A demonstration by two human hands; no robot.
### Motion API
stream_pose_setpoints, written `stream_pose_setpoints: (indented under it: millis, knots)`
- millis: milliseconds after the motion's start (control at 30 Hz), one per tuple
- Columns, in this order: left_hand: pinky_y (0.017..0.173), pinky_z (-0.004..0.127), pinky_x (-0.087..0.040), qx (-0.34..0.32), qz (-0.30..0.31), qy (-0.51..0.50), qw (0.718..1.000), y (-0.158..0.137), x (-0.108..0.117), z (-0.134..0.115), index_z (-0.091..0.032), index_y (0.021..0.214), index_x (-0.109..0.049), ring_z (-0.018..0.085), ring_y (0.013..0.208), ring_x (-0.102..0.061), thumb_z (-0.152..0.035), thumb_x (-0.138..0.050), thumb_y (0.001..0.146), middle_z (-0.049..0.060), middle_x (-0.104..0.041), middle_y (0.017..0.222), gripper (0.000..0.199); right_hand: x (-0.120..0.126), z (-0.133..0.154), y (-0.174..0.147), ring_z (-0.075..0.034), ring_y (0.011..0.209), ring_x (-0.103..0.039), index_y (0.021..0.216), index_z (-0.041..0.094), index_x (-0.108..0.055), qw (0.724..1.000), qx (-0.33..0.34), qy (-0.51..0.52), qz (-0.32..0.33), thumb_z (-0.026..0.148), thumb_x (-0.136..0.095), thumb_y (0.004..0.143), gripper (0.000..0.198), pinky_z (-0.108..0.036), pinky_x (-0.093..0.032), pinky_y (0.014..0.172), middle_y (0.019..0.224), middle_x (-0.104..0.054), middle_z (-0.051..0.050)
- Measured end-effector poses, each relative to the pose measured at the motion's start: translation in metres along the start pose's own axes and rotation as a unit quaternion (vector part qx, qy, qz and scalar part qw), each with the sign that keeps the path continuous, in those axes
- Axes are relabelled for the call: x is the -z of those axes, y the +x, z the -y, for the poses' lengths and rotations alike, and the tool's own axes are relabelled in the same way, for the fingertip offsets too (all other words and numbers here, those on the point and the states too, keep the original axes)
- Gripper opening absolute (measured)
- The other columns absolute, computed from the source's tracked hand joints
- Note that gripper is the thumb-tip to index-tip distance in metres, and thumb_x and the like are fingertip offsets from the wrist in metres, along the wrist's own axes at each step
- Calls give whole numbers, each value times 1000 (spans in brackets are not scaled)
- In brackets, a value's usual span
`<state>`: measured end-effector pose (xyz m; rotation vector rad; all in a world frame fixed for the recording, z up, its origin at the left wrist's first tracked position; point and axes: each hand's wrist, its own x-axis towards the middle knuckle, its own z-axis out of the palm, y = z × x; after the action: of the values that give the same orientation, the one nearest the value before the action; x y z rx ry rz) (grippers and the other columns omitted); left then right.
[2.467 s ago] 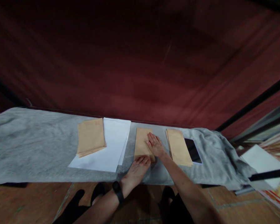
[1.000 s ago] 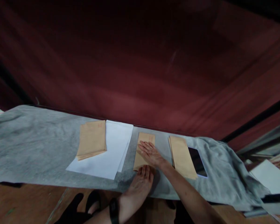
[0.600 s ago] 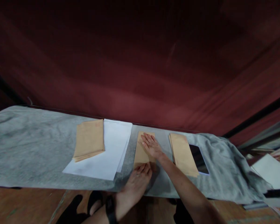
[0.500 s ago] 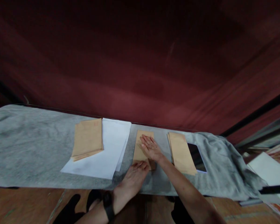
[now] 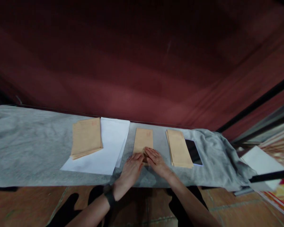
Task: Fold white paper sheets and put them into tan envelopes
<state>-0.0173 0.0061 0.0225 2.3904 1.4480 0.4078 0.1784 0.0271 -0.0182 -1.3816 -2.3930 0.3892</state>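
A brown paper envelope (image 5: pixel 143 137) lies lengthwise before me on the grey cloth, with a faint reddish mark near its far end. My left hand (image 5: pixel 133 164) is closed on the left side of its near part. From the right, my right hand (image 5: pixel 155 160) closes on the same part, its fingertips almost meeting those of the left. Between the fingertips a bit of paper looks raised or folded, with a dark shadow under it. My fingers hide most of the near end. On my left wrist sits a dark watch (image 5: pixel 109 195).
Leftward, a stack of brown envelopes (image 5: pixel 87 135) rests partly on white paper sheets (image 5: pixel 109 154). To the right are several more brown envelopes (image 5: pixel 180 149), beside a dark-screened phone (image 5: pixel 193 153). The narrow cloth-covered surface (image 5: pixel 33 148) ends at a dark red backdrop (image 5: pixel 132 78).
My right hand has slid from the middle of the envelope toward its near end, beside my left hand. Its fingers have bent in. The whole view has shifted slightly.
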Motion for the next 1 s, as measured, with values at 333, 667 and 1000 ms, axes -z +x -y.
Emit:
stream_pose_setpoints:
  millis: [333, 667, 1000]
  knots:
    - [108, 47, -41, 76, -59, 11, 995, -4, -13, 4, -17, 129, -55, 27, 133, -48, -9, -45, 89, 14, -50, 145, 42, -16, 49, -32, -22, 145, -37, 154, 19, -34, 996, -30, -30, -80, 28, -34, 102, 52, -46, -33, 120, 155, -42, -7]
    - [112, 46, -38, 87, -57, 30, 994, -5, -16, 7, -13, 137, -48, 29, 141, -39, -12, -46, 90, 17, -42, 152, 48, -17, 59, -61, -23, 144, -37, 156, 20, -28, 992, -59, -89, -73, 38, -39, 103, 57, -44, -30, 121, 157, -37, -6]
    - [108, 48, -43, 95, -98, 51, 989, -4, -19, 11, -10, 132, -54, 31, 135, -47, -10, -46, 88, 19, -50, 146, 45, -11, 56, -72, -22, 142, -42, 154, 19, -33, 984, -62, -125, -108, 32, -40, 104, 52, -45, -31, 119, 154, -43, -7]
